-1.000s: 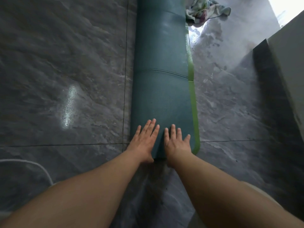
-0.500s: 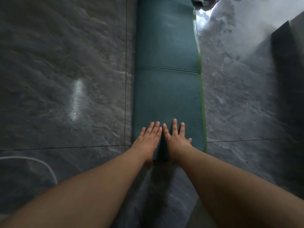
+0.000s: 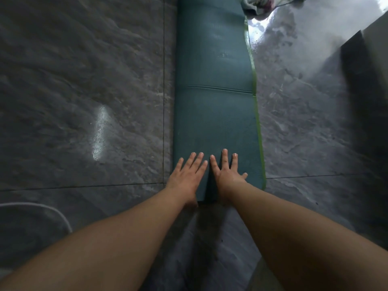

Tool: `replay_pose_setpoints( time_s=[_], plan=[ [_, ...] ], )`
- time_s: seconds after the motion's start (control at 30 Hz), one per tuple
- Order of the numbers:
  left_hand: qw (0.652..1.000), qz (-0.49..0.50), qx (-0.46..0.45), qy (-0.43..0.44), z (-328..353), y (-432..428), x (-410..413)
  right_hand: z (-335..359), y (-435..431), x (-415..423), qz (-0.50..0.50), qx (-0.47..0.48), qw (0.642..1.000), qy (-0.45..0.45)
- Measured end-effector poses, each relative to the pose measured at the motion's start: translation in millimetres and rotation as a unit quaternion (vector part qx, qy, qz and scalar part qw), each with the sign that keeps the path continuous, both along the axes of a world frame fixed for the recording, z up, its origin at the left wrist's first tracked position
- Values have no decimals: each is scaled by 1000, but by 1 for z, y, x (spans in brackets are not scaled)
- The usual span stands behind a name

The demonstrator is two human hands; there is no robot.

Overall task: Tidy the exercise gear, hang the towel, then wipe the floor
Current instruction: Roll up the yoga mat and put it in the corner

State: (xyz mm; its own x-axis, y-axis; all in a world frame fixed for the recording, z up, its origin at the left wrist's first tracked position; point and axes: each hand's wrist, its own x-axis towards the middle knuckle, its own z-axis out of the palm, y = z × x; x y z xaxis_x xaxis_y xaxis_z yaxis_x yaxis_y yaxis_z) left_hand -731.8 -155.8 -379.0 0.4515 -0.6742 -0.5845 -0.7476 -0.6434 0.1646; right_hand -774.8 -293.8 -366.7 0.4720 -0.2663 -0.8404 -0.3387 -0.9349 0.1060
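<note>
A dark teal exercise mat with a green edge lies folded lengthwise on the grey tiled floor, running away from me. My left hand and my right hand press flat on its near end, side by side, fingers straight and spread. A crumpled patterned towel lies on the floor at the mat's far right end, partly cut off by the top of the view.
Dark grey marbled floor tiles stretch to both sides. A white cable curves across the floor at the lower left. A dark piece of furniture with a pale top stands at the right.
Both hands stay flat on the mat's near end. The view has shifted slightly, and the towel shows again at the top.
</note>
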Motion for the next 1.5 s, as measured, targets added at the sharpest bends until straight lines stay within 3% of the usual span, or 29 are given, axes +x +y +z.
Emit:
replay_pose_setpoints(
  time_s=[0.2, 0.37, 0.53, 0.97, 1.33, 1.5],
  plan=[
    [999, 23, 22, 14, 3, 23, -3, 7, 5, -5, 11, -2, 1000, -16],
    [998, 51, 5, 26, 3, 21, -6, 2, 27, -20, 84, -23, 995, -56],
    [999, 38, 11, 25, -1, 19, -14, 4, 26, -25, 81, -28, 996, 8],
    [999, 2, -1, 35, -16, 27, -2, 7, 24, -14, 59, -31, 995, 75],
    [999, -48, -13, 13, -7, 37, 0, 29, 32, -10, 74, -41, 995, 54],
    [994, -52, -86, -33, 12, 38, -10, 39, 31, -7, 83, -36, 995, 41]
  ],
)
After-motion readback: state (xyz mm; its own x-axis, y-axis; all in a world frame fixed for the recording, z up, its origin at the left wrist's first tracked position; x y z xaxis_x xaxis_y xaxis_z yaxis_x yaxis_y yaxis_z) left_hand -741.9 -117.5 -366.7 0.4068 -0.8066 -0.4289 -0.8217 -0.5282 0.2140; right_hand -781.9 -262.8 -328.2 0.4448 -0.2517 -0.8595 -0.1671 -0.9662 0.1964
